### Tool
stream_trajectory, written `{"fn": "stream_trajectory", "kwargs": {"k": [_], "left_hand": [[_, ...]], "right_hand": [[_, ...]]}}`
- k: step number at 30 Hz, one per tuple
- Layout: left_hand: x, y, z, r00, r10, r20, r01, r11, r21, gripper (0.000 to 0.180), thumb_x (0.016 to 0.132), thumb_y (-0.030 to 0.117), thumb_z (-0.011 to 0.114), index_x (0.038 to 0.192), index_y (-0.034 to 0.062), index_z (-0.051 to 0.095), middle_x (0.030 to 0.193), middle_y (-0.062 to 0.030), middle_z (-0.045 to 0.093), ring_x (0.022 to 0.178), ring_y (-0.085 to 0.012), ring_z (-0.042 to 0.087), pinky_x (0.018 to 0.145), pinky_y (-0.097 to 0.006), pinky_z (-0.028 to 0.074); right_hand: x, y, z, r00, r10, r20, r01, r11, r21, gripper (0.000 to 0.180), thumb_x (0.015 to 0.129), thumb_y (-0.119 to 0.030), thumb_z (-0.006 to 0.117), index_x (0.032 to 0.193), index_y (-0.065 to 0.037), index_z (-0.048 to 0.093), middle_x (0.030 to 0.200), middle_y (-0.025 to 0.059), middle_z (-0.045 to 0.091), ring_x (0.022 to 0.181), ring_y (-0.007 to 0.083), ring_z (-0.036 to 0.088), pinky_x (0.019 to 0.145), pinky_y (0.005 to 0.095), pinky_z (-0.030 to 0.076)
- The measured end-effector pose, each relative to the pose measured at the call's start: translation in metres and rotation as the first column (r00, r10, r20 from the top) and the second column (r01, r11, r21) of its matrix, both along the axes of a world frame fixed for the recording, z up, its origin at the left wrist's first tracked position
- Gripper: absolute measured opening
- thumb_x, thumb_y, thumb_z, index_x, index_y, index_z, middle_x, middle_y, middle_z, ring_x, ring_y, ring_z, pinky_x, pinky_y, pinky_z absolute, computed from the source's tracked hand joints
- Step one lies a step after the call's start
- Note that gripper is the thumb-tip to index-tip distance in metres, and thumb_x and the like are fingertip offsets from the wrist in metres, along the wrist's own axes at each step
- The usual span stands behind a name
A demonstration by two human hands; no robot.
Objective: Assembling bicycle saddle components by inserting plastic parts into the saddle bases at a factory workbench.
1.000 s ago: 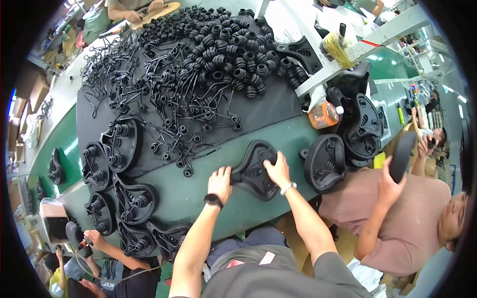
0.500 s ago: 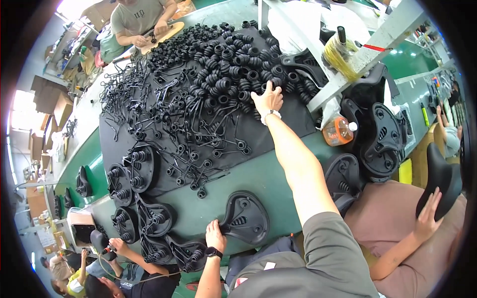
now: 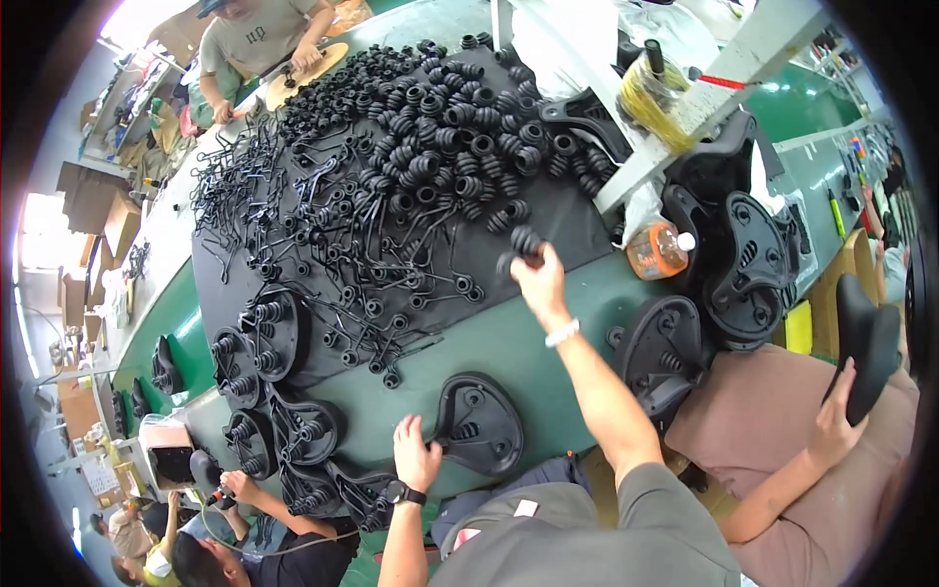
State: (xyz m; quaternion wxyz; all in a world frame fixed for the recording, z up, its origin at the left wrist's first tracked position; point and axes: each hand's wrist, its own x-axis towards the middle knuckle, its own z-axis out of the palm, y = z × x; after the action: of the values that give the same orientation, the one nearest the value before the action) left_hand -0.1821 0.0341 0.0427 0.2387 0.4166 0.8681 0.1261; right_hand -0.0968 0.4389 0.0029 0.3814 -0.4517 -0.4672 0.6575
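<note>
My right hand (image 3: 541, 281) is raised over the front of the dark mat, its fingers closed round a black ribbed spring sleeve (image 3: 525, 240). A second dark rounded piece (image 3: 506, 262) shows by the fingertips; whether it is another sleeve I cannot tell. On the green table in front of me lies an upturned black bicycle saddle (image 3: 486, 428), its hollow underside showing. My left hand (image 3: 417, 456) grips its narrow nose at the left, the thumb against the edge. Beyond my right hand spreads a heap of similar ribbed sleeves (image 3: 455, 137).
Bent metal rods (image 3: 323, 235) with round ends cover the mat's left part. Upturned saddles (image 3: 310, 428) crowd the table's left; another saddle (image 3: 662, 357) lies right. An orange bottle (image 3: 658, 251) stands beside a white post (image 3: 719, 93). Co-workers sit left, right and across.
My right hand has drawn back from the heap toward me, bringing a ribbed sleeve away. My left hand stays at the saddle's nose. The person across has moved one hand down to the left.
</note>
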Motion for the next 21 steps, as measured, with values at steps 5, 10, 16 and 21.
{"fn": "stream_trajectory", "kwargs": {"k": [5, 10, 16, 21], "left_hand": [[0.029, 0.079, 0.026, 0.771, 0.229, 0.594, -0.386, 0.910, 0.150, 0.056, 0.099, 0.034, 0.065, 0.139, -0.0026, 0.051, 0.135, -0.0198, 0.059, 0.115, -0.0296, 0.062, 0.098, -0.039, 0.051], [0.082, 0.081, 0.016, 0.221, 0.501, 0.836, -0.550, 0.772, -0.317, 0.056, 0.108, 0.050, 0.042, 0.130, 0.0025, 0.061, 0.109, -0.0075, 0.068, 0.083, -0.0120, 0.068, 0.063, -0.026, 0.058], [0.099, 0.052, 0.011, -0.324, 0.319, 0.891, -0.710, 0.540, -0.452, 0.031, 0.104, 0.038, 0.055, 0.114, 0.0105, 0.065, 0.102, -0.0040, 0.071, 0.085, -0.0200, 0.066, 0.069, -0.034, 0.052], [0.076, 0.012, 0.007, -0.527, 0.141, 0.838, -0.655, 0.560, -0.507, 0.036, 0.097, 0.037, 0.061, 0.110, 0.0038, 0.065, 0.104, -0.0139, 0.072, 0.090, -0.0254, 0.069, 0.074, -0.034, 0.058]], "right_hand": [[0.081, -0.145, 0.048, 0.998, 0.038, -0.049, -0.046, 0.979, -0.197, 0.036, 0.089, 0.006, 0.064, 0.124, 0.001, 0.056, 0.123, 0.0061, 0.064, 0.105, 0.0136, 0.064, 0.091, 0.0324, 0.057], [0.111, -0.250, 0.040, 0.935, 0.207, 0.288, -0.190, 0.978, -0.087, 0.039, 0.083, -0.008, 0.073, 0.118, 0.003, 0.061, 0.114, 0.0116, 0.063, 0.094, 0.0213, 0.068, 0.086, 0.0347, 0.057], [0.137, -0.246, 0.050, 0.922, 0.334, 0.194, -0.323, 0.942, -0.090, 0.040, 0.087, -0.012, 0.078, 0.119, 0.005, 0.060, 0.111, 0.0097, 0.063, 0.094, 0.0177, 0.072, 0.085, 0.0329, 0.058], [0.126, -0.249, 0.057, 0.915, 0.281, 0.288, -0.295, 0.955, 0.004, 0.034, 0.089, -0.019, 0.075, 0.112, 0.004, 0.065, 0.105, 0.0140, 0.068, 0.089, 0.0207, 0.070, 0.079, 0.0346, 0.057]]}}
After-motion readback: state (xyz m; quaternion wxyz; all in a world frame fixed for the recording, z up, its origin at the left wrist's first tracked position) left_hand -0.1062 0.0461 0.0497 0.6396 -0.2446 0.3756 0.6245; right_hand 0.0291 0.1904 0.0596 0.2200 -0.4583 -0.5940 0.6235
